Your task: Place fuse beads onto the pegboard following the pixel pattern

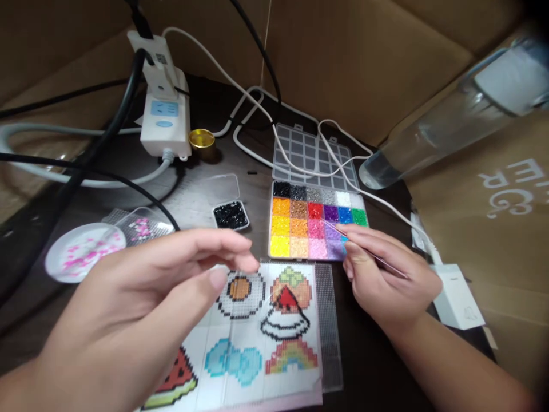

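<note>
My right hand (pixel 388 274) grips a pair of thin metal tweezers (pixel 335 229). Their tips are over the red and pink beads of a compartment box (pixel 270 243) filled with tiny beads sorted by colour. My left hand (pixel 158 286) hovers over the left part of a pattern sheet (pixel 295 392), thumb and fingers apart, nothing visible between them. A clear pegboard (pixel 332 343) extends past the sheet's right edge. On the printed pictures lie a beaded watermelon slice (pixel 285 320), with red, black and white beads, and an egg design (pixel 240 290). My left hand hides part of the sheet.
Behind the sheet stands a small open box of black beads (pixel 231 216). A white dish (pixel 86 252) of pink beads sits at left. A power strip (pixel 165 126), trailing cables, a gold cup (pixel 202 143), a clear cylinder (pixel 429 137) and a white adapter (pixel 458 297) are around. Cardboard walls enclose the dark table.
</note>
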The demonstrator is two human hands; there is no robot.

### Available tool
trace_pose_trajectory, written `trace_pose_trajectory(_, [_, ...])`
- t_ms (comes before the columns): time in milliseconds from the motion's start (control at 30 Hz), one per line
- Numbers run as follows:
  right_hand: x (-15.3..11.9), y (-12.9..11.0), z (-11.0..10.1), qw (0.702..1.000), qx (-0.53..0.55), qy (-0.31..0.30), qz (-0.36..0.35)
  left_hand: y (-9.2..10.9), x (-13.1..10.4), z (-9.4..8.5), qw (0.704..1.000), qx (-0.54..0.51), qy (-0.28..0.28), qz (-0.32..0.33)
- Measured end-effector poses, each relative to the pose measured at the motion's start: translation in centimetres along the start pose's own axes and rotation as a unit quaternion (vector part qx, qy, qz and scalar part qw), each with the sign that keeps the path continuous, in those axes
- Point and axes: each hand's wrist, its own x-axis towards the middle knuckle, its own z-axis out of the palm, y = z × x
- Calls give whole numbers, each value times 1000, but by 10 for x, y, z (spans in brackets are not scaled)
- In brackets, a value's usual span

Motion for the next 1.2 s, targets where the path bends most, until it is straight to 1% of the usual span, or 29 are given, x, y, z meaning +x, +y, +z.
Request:
trace_pose_trajectory(33, [-2, -5, -2, 1000, 4, -6, -6, 2, 0, 1, 1000, -17, -9, 6])
trace_pose_trajectory(100, [-6, -16, -9, 999, 19, -32, -2, 7, -1, 2, 1000, -21, 3, -6])
trace_pose_trajectory(200, [-11, -35, -23, 995, 54, -77, 14, 11, -1, 5, 1000, -13, -8, 19])
trace_pose_trajectory(267, [-13, -45, -35, 989, 83, -118, 21, 11, -2, 7, 999, -3, -32, 36])
trace_pose_trajectory(333, [-17, -53, -45, 979, 112, -167, 33, 11, -3, 8, 996, 12, -71, 55])
trace_pose_trajectory(367, [-20, -56, -49, 973, 126, -188, 40, 10, -3, 8, 993, 21, -90, 70])
trace_pose_trajectory(433, [-28, -59, -53, 964, 153, -210, 56, 10, -3, 9, 984, 40, -123, 124])
trace_pose_trajectory(533, [-41, -57, -49, 956, 185, -215, 78, 9, -2, 11, 965, 86, -142, 204])
trace_pose_trajectory(600, [-48, -53, -43, 952, 196, -214, 98, 7, -1, 11, 955, 117, -149, 229])
trace_pose_trajectory(667, [-52, -49, -39, 947, 204, -220, 114, 5, 0, 11, 948, 137, -162, 239])
trace_pose_trajectory(833, [-53, -41, -36, 940, 203, -238, 135, 2, 1, 10, 934, 159, -190, 258])
trace_pose_trajectory(967, [-52, -39, -38, 940, 190, -245, 145, 1, 2, 8, 931, 165, -202, 253])
trace_pose_trajectory(1200, [-45, -40, -35, 944, 172, -255, 117, 1, 3, 10, 932, 167, -221, 234])
